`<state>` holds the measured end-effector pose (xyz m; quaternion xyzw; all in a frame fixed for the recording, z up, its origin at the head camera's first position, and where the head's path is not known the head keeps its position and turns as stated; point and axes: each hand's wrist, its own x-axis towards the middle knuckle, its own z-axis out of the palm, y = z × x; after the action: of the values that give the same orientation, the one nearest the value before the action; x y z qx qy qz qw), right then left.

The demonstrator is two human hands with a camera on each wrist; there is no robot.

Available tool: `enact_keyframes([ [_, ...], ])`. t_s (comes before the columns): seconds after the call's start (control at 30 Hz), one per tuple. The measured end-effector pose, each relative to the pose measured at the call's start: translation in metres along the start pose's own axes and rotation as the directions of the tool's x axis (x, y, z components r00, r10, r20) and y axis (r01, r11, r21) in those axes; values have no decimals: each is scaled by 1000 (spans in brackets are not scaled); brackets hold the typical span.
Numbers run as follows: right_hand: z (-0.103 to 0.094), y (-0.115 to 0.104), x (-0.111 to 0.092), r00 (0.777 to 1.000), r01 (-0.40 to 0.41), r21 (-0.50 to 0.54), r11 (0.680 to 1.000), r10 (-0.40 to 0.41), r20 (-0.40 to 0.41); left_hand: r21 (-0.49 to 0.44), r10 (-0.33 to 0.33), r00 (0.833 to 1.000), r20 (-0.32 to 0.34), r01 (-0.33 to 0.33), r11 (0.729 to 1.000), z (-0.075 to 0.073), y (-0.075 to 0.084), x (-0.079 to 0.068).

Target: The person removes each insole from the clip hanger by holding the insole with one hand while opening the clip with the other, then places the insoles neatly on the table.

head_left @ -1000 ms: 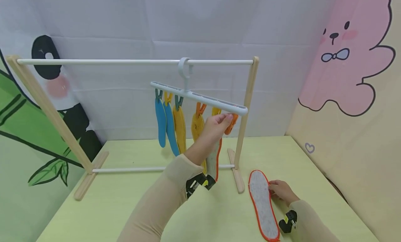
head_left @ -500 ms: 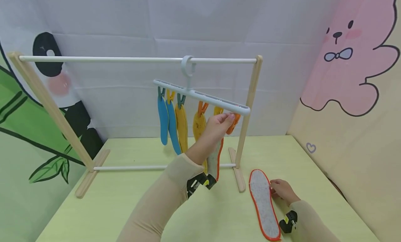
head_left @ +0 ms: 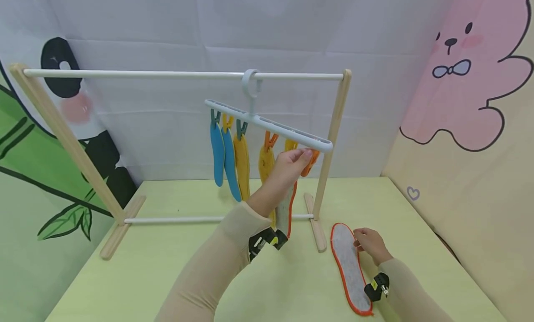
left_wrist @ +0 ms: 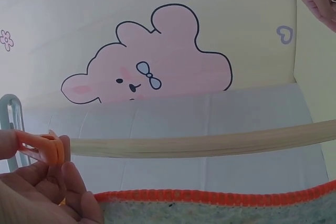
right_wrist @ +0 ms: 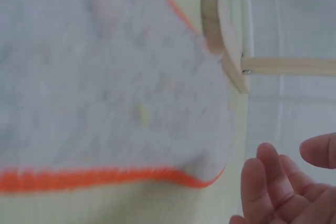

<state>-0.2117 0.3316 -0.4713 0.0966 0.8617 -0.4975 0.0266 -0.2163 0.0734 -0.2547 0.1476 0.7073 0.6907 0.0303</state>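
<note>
My left hand [head_left: 288, 168] pinches an orange clothespin [head_left: 310, 163] at the near right end of a pale grey hanger [head_left: 288, 130]. The left wrist view shows thumb and fingers on that clothespin [left_wrist: 51, 150]. On the table lies a grey insole [head_left: 349, 271] with an orange-red stitched edge. My right hand [head_left: 372, 244] is beside the insole's upper right edge, fingers loosely curved. In the right wrist view that hand [right_wrist: 286, 190] shows a gap between thumb and fingers, apart from the insole [right_wrist: 115, 77]. Another orange-edged grey insole [head_left: 285, 211] hangs partly behind my left wrist.
The hanger hooks over the white top rail [head_left: 167, 74] of a wooden-sided rack [head_left: 331, 141]. Clothespins hold blue insoles [head_left: 217, 155] and yellow insoles [head_left: 242, 164] along it. The rack's foot [head_left: 315, 224] stands left of the lying insole. A wall [head_left: 459, 183] borders the table's right side.
My right hand has shifted slightly up and left, its fingers now over the lying insole's edge. The left hand keeps its pinch on the clothespin. The head view has tilted slightly.
</note>
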Motion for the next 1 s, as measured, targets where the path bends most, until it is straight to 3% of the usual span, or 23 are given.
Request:
enact_keyframes([
  [0.3, 11, -17, -3, 999, -29, 7, 1000, 29, 21, -13, -13, 1000, -6, 13, 1000, -2, 4, -2],
  [0.5, 16, -25, -3, 1000, 0, 20, 1000, 0, 25, -27, -1, 1000, -7, 1, 1000, -4, 6, -1],
  [0.7, 27, -44, -4, 993, 87, 29, 996, -89, 74, -1, 5, 999, -50, -5, 1000, -6, 7, 1],
  [1.0, 38, -76, 2, 966, 229, 57, 972, -234, 112, -5, 18, 997, -77, -19, 1000, -9, 6, 2],
])
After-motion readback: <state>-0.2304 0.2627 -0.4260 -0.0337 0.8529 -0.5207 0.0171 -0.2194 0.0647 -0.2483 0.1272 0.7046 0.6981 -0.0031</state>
